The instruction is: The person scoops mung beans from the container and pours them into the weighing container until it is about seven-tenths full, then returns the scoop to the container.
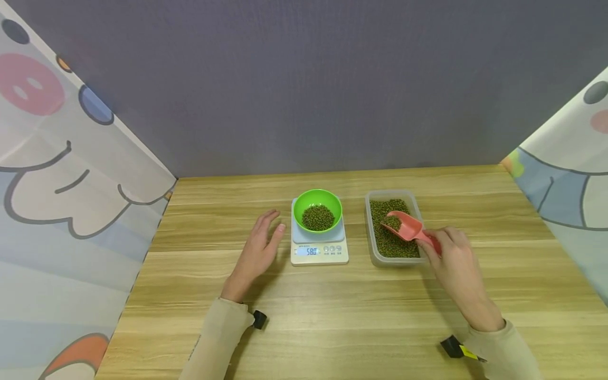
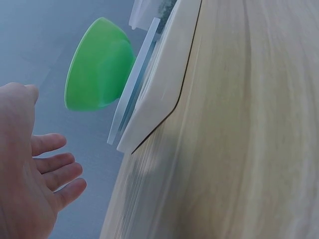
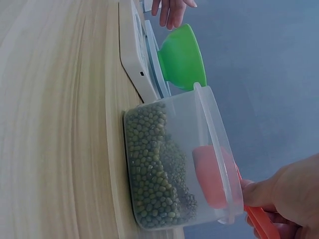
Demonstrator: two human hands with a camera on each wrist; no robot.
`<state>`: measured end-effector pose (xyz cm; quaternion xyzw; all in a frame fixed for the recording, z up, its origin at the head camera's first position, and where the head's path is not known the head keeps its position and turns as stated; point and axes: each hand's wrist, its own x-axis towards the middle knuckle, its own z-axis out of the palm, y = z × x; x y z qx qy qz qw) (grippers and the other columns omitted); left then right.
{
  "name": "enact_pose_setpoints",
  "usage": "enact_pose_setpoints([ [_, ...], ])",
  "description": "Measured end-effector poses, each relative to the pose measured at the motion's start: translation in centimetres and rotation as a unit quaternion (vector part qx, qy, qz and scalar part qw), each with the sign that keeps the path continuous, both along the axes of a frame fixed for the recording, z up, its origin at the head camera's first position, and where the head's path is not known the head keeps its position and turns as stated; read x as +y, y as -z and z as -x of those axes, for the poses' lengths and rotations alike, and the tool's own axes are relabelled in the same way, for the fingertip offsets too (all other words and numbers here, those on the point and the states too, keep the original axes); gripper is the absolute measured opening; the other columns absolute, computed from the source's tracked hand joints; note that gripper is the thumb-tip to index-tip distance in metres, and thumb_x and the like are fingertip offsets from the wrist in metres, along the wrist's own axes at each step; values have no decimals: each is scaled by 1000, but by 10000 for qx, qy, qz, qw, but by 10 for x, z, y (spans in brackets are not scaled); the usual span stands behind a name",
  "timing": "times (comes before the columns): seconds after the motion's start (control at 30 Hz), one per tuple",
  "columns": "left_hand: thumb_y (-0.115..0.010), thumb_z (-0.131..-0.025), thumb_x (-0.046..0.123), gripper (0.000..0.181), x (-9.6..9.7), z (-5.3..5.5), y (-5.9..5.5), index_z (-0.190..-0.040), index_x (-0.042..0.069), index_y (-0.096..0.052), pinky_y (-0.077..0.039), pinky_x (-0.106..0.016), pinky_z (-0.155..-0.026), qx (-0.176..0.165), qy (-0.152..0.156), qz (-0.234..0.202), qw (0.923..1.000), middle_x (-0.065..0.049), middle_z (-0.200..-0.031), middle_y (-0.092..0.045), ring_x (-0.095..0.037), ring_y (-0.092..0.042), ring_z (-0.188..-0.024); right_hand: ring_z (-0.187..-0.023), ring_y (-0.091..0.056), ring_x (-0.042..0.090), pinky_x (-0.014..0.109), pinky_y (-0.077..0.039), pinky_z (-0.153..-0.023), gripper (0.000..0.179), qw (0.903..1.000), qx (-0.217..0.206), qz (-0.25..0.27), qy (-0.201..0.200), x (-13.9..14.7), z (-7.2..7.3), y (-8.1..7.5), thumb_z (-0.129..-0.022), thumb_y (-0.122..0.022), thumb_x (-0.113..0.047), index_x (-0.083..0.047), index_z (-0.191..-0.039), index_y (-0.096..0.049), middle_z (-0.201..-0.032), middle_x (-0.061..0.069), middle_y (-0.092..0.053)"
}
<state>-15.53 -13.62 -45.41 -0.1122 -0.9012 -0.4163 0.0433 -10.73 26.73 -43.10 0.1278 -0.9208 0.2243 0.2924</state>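
Observation:
My right hand (image 1: pixel 453 258) grips the handle of a pink-red scoop (image 1: pixel 409 226). The scoop's bowl carries some mung beans and sits inside a clear plastic container (image 1: pixel 375 254) of mung beans (image 1: pixel 396 249). Through the container wall, the right wrist view shows the scoop (image 3: pixel 210 177) above the beans' slope. To the left, a green bowl (image 1: pixel 307 198) with a layer of mung beans (image 1: pixel 318 218) stands on a white kitchen scale (image 1: pixel 296 258), whose display reads 58.0. My left hand (image 1: pixel 260 247) hovers beside the scale's left side, fingers relaxed and holding nothing.
Everything stands on a wood-grain table (image 1: pixel 332 316). Behind it rises a grey wall panel (image 1: pixel 332 89). Cartoon-printed panels (image 1: pixel 85 174) flank the left and right sides. The container stands a short gap to the right of the scale.

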Motion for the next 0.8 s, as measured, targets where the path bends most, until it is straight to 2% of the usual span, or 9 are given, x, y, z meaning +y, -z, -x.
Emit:
enact_pose_setpoints([
  [0.33,-41,-111,42,58,1,0,1,-153,2,-44,-31,-58,-121,74,41,9,10000,-21,-160,-40,-39,-38,-148,-74,-51,28,37,-41,-58,27,10000,33,6,67,0,0,-1,-76,-87,4,13,-96,-71,-85,19,-63],
  [0.57,-41,-111,42,60,2,2,1,-153,0,-43,-31,-59,-121,98,33,14,9999,-20,-161,-39,-39,-38,-148,-74,-50,28,24,-33,-63,25,9999,119,41,15,-1,2,-5,-77,-86,5,13,-96,-71,-85,20,-63],
  [0.8,-40,-111,43,60,3,4,0,-154,1,-42,-31,-57,-122,125,43,2,9999,-19,-161,-39,-36,-37,-149,-73,-49,28,25,-31,-64,25,9999,97,41,6,-3,4,-11,-77,-86,5,12,-96,-71,-85,20,-63],
])
